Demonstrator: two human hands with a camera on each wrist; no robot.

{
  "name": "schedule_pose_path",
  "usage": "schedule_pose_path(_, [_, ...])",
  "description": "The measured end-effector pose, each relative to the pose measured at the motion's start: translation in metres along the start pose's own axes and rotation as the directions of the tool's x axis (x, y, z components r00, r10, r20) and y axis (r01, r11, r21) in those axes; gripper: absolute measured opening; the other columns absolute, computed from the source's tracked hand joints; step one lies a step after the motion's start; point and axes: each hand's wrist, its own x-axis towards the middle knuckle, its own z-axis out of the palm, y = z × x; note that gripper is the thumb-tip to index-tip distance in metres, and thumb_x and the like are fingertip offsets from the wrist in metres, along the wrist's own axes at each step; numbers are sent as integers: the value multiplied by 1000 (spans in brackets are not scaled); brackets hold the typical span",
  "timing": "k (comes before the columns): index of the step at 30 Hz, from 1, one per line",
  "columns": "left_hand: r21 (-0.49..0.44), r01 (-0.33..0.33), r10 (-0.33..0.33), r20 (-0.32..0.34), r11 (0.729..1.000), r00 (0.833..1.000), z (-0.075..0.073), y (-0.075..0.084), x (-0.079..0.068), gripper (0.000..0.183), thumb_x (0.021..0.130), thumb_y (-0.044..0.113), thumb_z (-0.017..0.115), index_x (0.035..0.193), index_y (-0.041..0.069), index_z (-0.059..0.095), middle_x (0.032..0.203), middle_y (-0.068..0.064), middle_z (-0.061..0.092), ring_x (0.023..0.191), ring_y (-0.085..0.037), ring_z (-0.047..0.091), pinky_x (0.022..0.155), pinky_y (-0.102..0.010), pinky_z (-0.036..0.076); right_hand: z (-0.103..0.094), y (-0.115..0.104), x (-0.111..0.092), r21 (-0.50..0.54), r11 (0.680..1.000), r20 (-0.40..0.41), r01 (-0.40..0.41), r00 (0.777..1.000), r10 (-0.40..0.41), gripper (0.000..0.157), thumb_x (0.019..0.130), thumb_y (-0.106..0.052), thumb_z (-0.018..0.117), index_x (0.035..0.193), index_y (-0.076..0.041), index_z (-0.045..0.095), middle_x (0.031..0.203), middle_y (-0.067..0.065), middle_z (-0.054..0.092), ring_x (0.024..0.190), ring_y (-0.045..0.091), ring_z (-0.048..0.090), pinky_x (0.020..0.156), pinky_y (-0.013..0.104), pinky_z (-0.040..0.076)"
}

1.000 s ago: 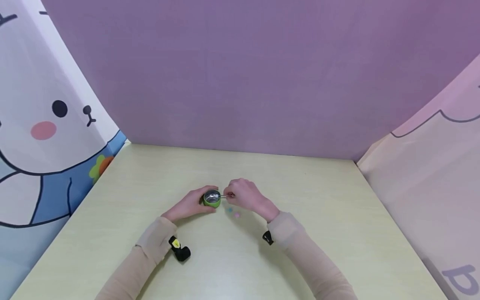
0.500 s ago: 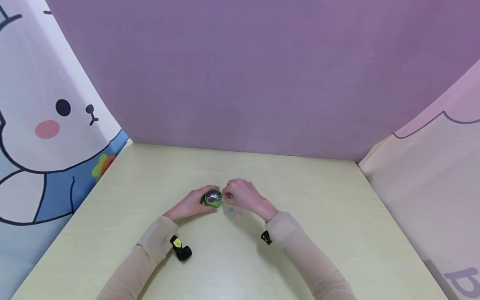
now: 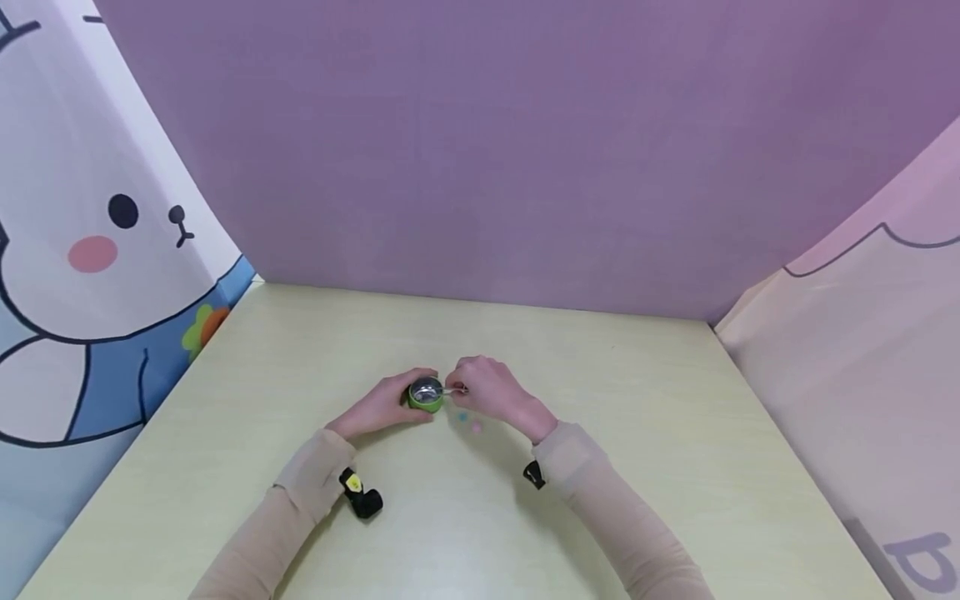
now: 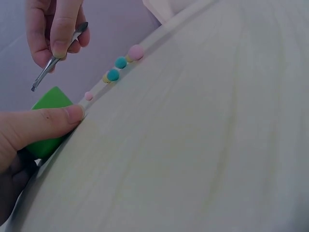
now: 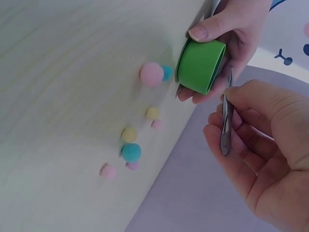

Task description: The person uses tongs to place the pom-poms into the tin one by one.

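My left hand [image 3: 384, 406] grips a small green bowl [image 5: 200, 66] with a shiny metal inside [image 3: 427, 388], standing on the table. Its thumb lies along the near side and its fingers wrap the far side. Just right of the bowl, my right hand [image 3: 489, 388] pinches metal tweezers [image 4: 57, 59] between thumb and fingers. In the left wrist view their tip hangs above the bowl's rim with nothing in it. Loose pom-poms lie by the bowl, among them a large pink pom-pom [image 5: 151, 75] and a teal pom-pom [image 5: 131, 152].
Smaller yellow pom-poms [image 5: 129, 134] and pink pom-poms [image 5: 108, 171] are scattered on the pale wooden table [image 3: 645, 433]. A purple backdrop [image 3: 480, 150] rises behind the table's far edge. Printed cloth panels [image 3: 90, 183] flank the sides.
A small pale spot at the tweezers' tip over the bowl, visible a second ago, no longer shows. Both hands stay in nearly the same place; the view shifts slightly.
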Motion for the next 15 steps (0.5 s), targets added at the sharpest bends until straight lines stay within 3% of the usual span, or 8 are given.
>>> schedule_pose_path(6, [7, 15, -15, -2, 1000, 1000, 2, 0, -1, 76, 82, 25, 82, 147, 12, 45, 140, -11, 58, 128, -31, 56, 110, -53, 44, -7, 6, -7, -11, 1000, -4, -15, 1000, 15, 15, 88, -8, 70, 99, -12, 78, 91, 1, 72, 72, 9, 58, 58, 19, 46])
schedule_pose_path(15, [49, -33, 34, -32, 998, 999, 1, 0, 7, 76, 81, 25, 82, 146, 8, 46, 142, -15, 57, 130, -34, 55, 112, -55, 41, -23, 31, -27, -44, 996, -98, -76, 993, 71, 13, 85, -5, 70, 92, -13, 77, 88, 0, 71, 71, 9, 57, 59, 21, 47])
